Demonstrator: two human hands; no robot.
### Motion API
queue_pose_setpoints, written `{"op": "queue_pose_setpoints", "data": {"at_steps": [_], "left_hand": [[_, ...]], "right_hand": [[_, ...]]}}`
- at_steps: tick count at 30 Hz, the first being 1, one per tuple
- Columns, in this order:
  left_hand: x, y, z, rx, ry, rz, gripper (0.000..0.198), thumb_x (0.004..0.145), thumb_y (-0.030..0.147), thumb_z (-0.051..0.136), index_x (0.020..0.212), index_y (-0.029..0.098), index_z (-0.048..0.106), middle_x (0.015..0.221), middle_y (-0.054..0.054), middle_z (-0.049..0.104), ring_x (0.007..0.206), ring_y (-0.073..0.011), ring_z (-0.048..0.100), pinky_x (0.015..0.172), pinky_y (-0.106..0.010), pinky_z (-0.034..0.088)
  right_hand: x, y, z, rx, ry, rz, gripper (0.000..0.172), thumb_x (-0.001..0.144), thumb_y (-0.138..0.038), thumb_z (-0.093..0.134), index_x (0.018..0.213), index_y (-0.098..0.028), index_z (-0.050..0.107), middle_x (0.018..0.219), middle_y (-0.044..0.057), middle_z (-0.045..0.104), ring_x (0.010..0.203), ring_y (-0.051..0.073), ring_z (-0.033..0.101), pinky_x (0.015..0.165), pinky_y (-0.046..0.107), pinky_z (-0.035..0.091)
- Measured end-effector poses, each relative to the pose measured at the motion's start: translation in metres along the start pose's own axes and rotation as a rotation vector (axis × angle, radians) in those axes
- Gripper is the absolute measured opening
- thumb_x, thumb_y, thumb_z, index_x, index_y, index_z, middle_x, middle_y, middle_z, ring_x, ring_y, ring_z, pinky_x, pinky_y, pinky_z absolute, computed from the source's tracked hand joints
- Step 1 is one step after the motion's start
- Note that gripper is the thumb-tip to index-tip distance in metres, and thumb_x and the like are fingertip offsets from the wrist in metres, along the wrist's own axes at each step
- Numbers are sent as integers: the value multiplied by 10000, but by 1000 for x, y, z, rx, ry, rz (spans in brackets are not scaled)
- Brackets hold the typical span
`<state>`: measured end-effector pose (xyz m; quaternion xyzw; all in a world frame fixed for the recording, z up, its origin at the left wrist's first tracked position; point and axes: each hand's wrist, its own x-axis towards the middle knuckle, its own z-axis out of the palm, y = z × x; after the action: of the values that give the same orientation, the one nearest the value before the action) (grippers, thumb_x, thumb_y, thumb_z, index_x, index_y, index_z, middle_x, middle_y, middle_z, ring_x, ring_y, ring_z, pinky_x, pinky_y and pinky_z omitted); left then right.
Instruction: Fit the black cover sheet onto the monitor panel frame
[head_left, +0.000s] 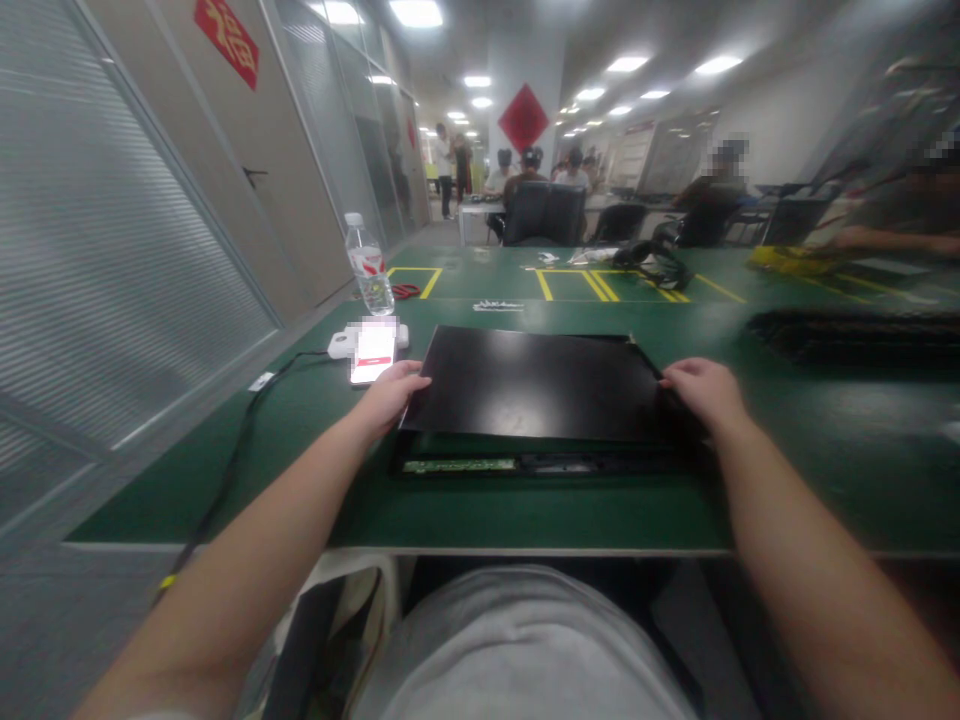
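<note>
A flat black screen panel (525, 375) with a glossy face is held tilted over a thin black frame (592, 464). Along the frame's near side lies a green circuit board strip (459, 466). My left hand (394, 390) is closed on the panel's left edge, with the thumb on top. At the right edge my right hand (705, 392) pinches with closed fingers; whether it also grips the frame there I cannot tell. The panel's near edge stands apart from the frame's near bar, and its underside is hidden.
Left of the panel are a lit phone (373, 350), a white power strip (343, 343) with a black cable (244, 430), and a water bottle (369, 270). Red-handled scissors (406, 291) and black cables (656, 265) lie farther back. A dark stack (855, 342) sits right on the green table (525, 520).
</note>
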<state>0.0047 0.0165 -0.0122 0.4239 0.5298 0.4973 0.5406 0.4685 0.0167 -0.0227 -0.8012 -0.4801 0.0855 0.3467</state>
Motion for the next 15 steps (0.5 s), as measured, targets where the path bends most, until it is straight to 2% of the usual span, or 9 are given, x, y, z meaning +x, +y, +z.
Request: {"op": "queue_pose_setpoints", "data": {"at_steps": [6,15], "left_hand": [[2,-3,-2,30,5,-5,394,631,113,790,992,160,637,803,-54,727,690,-227,703,681,-349,546],[3,-4,-1,46,5,0,364,653,97,715,1004,154,639,769,-45,726,703,-236,713,683,-358,564]], "right_hand": [[-5,-4,-1,-99,2,-48,97,782,-266,676,799,-229,764,792,75,744,771,243,671,659,312,486],[-3,-3,-1,-155,-19,-78,128,782,-280,676,830,-232,784,807,75,741,787,246,667,675,319,482]]}}
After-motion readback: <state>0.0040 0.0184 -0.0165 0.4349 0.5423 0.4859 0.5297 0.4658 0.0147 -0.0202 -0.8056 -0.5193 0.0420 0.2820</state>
